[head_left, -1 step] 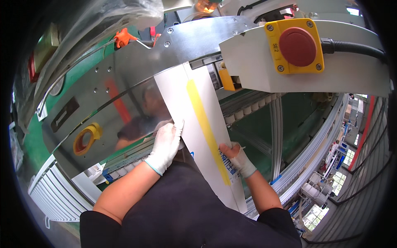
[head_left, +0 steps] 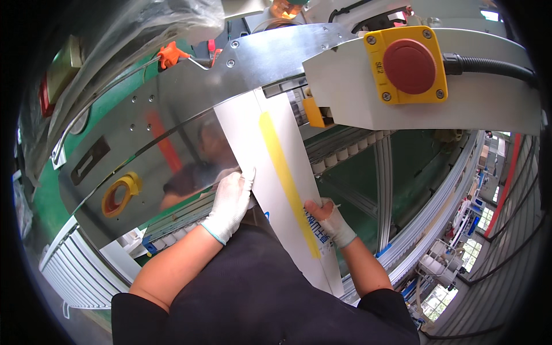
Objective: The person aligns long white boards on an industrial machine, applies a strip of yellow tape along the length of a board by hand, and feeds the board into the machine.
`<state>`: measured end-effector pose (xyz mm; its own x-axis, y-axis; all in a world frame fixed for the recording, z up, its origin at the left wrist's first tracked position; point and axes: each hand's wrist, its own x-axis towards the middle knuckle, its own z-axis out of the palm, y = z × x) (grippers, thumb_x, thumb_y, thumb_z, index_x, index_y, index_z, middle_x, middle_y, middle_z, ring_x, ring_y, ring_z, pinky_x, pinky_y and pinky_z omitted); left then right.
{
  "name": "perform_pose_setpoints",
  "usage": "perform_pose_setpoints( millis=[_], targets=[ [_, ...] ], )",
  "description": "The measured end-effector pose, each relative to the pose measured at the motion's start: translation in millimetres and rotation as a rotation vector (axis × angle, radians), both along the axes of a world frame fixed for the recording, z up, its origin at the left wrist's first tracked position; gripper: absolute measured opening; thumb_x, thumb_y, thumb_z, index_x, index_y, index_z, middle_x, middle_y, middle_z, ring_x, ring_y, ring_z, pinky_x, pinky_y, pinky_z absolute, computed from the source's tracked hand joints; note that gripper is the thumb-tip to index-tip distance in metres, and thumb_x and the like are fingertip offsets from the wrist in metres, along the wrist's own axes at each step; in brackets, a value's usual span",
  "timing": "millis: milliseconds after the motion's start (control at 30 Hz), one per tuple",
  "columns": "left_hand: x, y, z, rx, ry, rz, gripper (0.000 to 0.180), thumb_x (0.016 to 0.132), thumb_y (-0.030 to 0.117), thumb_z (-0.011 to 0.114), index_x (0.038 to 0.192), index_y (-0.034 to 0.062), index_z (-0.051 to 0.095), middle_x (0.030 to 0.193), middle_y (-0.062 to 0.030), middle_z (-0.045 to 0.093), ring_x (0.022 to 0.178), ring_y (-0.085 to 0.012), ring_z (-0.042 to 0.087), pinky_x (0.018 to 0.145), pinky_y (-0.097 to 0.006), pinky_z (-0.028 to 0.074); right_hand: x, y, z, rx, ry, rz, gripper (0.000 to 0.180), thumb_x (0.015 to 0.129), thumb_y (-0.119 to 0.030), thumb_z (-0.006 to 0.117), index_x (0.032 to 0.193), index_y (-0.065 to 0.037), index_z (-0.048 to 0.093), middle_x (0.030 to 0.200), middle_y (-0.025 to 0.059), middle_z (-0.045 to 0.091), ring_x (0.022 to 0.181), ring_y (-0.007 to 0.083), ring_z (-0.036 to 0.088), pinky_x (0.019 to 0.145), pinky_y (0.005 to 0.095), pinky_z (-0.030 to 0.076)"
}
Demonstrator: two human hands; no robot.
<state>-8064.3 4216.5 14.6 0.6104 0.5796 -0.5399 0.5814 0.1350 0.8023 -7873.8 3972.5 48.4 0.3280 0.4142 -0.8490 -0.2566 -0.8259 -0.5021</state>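
Observation:
A long white cardboard box (head_left: 251, 135) slants from the metal machine plate at its far end down to my right side. A strip of yellow tape (head_left: 282, 167) runs lengthwise along its top, and blue printing shows beside my right hand. My left hand (head_left: 231, 198), in a white glove, grips the box's left edge; some of its fingers are hidden. On the opposite edge, my right hand (head_left: 332, 219) holds the box with its bare thumb on top, the other fingers out of sight underneath. Its glove leaves the thumb uncovered.
A roll of yellow tape (head_left: 119, 195) rests on the shiny metal plate (head_left: 190, 144) at left. A red stop button (head_left: 409, 66) on a yellow box stands at the upper right. A roller conveyor (head_left: 345, 152) passes behind the carton; a white rack (head_left: 86, 267) is at lower left.

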Motion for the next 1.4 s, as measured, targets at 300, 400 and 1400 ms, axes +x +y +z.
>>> perform_pose_setpoints(
  millis=[300, 400, 1400],
  targets=[
    [9, -5, 1, 0.047, 0.018, -0.033, 0.063, 0.115, 0.049, 0.047, 0.082, -0.0033, 0.059, 0.078, -0.0263, 0.063, 0.08, -0.0456, 0.061, 0.076, -0.052, 0.048, 8, -22, -12, -0.06, -0.065, 0.054, 0.047, 0.098, -0.043, 0.079, 0.112, 0.002, 0.079, 0.099, 0.01, 0.081, 0.085, 0.0148, 0.075, 0.076, 0.0333, 0.059],
    [13, -3, 6, 0.072, -0.025, -0.01, 0.065, 0.115, 0.05, 0.046, 0.083, -0.0043, 0.06, 0.077, -0.0263, 0.061, 0.077, -0.0453, 0.061, 0.074, -0.051, 0.047, 18, -18, -17, -0.077, -0.069, 0.066, 0.046, 0.096, -0.042, 0.081, 0.111, 0.002, 0.079, 0.097, 0.0109, 0.081, 0.083, 0.0144, 0.075, 0.074, 0.033, 0.059],
    [49, -10, 8, 0.008, -0.053, -0.007, 0.065, 0.117, 0.048, 0.043, 0.086, -0.0058, 0.061, 0.078, -0.0263, 0.063, 0.079, -0.0454, 0.062, 0.077, -0.051, 0.049, 45, -14, -7, 0.072, -0.049, -0.066, 0.037, 0.097, -0.036, 0.084, 0.099, 0.001, 0.08, 0.086, 0.0047, 0.077, 0.075, 0.0131, 0.07, 0.067, 0.0304, 0.054]
  ],
)
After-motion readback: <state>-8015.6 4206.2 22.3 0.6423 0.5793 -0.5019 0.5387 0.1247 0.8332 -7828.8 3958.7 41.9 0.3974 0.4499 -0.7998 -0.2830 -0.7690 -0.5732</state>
